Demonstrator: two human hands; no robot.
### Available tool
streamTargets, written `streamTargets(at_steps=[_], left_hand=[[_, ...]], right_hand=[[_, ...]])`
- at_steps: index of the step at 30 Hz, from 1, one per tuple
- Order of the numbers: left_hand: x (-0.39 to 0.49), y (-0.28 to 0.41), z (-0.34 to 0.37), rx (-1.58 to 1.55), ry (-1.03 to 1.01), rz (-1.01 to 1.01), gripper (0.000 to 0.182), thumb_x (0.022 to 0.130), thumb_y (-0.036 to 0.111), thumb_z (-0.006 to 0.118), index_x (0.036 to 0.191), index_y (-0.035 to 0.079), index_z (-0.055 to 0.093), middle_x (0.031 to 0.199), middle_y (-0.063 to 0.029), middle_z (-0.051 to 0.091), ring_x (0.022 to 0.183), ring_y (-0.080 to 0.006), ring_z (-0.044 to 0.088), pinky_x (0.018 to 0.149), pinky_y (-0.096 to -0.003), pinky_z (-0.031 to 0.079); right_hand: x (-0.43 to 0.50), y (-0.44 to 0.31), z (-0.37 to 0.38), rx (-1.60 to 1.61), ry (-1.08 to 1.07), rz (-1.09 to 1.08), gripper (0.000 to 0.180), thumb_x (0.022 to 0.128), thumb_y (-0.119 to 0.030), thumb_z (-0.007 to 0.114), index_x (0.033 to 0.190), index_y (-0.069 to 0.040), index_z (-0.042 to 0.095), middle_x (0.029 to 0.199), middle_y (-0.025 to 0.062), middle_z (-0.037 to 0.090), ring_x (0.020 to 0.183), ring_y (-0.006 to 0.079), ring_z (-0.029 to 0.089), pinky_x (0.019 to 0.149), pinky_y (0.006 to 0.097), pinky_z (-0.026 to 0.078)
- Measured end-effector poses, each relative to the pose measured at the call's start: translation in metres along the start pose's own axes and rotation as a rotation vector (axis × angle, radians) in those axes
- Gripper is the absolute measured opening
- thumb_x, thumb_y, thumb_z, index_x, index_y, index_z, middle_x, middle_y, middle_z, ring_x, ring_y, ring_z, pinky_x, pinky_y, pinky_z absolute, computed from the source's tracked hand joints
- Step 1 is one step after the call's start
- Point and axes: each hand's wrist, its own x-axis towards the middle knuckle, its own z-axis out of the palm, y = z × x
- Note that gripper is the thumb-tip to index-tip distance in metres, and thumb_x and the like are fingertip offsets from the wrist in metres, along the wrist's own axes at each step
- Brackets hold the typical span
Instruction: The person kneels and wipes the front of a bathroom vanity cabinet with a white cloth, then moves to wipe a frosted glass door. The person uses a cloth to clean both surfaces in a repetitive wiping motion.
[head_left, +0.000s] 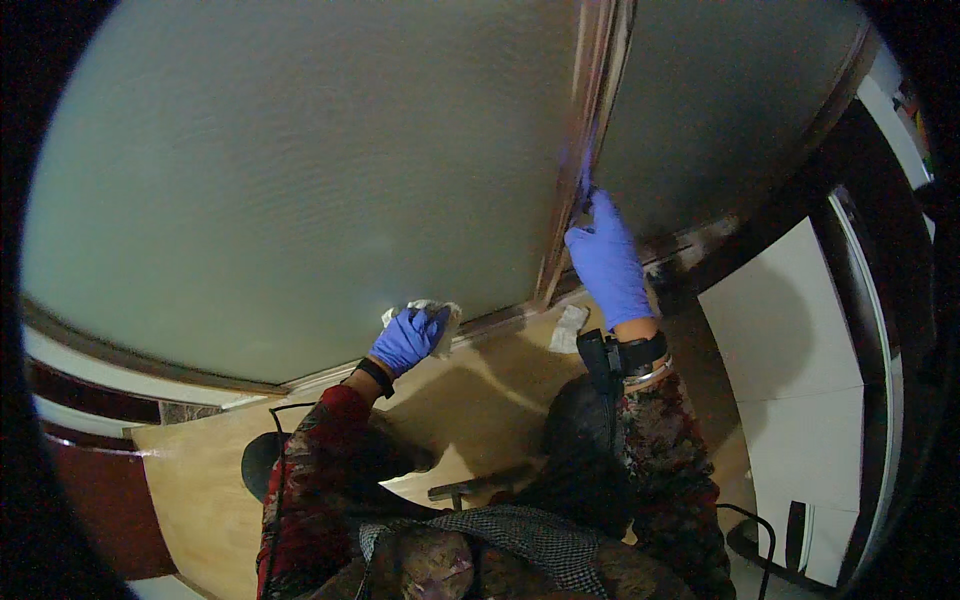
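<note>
My left hand (409, 341), in a blue-violet glove, presses a crumpled whitish cloth (452, 319) against the bottom edge of a large frosted glass panel (315, 187). My right hand (609, 259), gloved the same, is at the brown upright frame (581, 127) between this panel and a second, darker glass panel (697, 105). Its fingertips touch or nearly touch the frame, and a purplish reflection shows there. Whether these fingers grip anything is hidden. Just below that hand, a small folded white cloth (569, 328) lies by the bottom rail (495, 324).
Beneath me is a tan wooden surface (202, 465) with a dark stool-like piece (480, 484) on it. White cabinet panels (795, 330) with dark edging stand at the right. A dark red panel (112, 502) is at the lower left. Thin black cables (765, 525) hang near my arms.
</note>
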Motion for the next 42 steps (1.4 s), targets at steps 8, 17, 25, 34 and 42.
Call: streamTargets(at_steps=[8,17,25,34,42], left_hand=[[0.060,0.009,-0.097,0.206,0.112,-0.012,0.060,0.089,0.023,0.060,0.146,0.013,0.045,0.106,-0.0134,0.058,0.084,-0.0288,0.055,0.069,-0.0400,0.048],[0.071,0.032,-0.045,0.303,0.201,0.109,0.057,0.089,0.013,0.053,0.146,0.015,0.046,0.106,-0.0147,0.055,0.080,-0.0289,0.055,0.069,-0.0414,0.051],[0.026,-0.002,-0.095,0.321,-0.041,0.007,0.050,0.095,0.021,0.055,0.144,0.021,0.048,0.113,-0.0151,0.058,0.085,-0.0319,0.057,0.067,-0.0426,0.052],[0.051,-0.012,-0.199,0.464,0.260,-0.044,0.047,0.081,0.013,0.062,0.128,0.017,0.063,0.146,-0.0009,0.050,0.107,-0.0259,0.056,0.083,-0.0405,0.045],[0.079,0.001,-0.196,0.458,0.272,0.044,0.048,0.084,0.021,0.063,0.132,0.015,0.060,0.148,-0.0022,0.046,0.102,-0.0238,0.055,0.076,-0.0392,0.048]], right_hand=[[0.003,0.006,0.004,-0.075,0.127,-0.075,0.051,0.085,-0.014,0.061,0.132,0.002,0.048,0.121,0.0270,0.060,0.110,0.0439,0.060,0.094,0.0475,0.047],[-0.004,-0.009,-0.003,-0.088,0.101,-0.003,0.046,0.084,-0.012,0.061,0.127,0.001,0.052,0.122,0.0272,0.061,0.112,0.0433,0.059,0.092,0.0467,0.047],[0.014,0.023,0.009,-0.092,0.097,-0.051,0.061,0.085,-0.015,0.060,0.140,0.003,0.043,0.116,0.0295,0.062,0.104,0.0444,0.063,0.087,0.0492,0.050],[0.016,0.028,0.007,-0.047,0.080,-0.054,0.067,0.084,-0.015,0.059,0.144,0.004,0.038,0.126,0.0300,0.058,0.111,0.0447,0.060,0.093,0.0489,0.049],[0.013,0.024,0.005,-0.021,0.085,-0.057,0.052,0.084,-0.009,0.060,0.134,0.000,0.048,0.115,0.0256,0.062,0.101,0.0409,0.063,0.087,0.0471,0.050]])
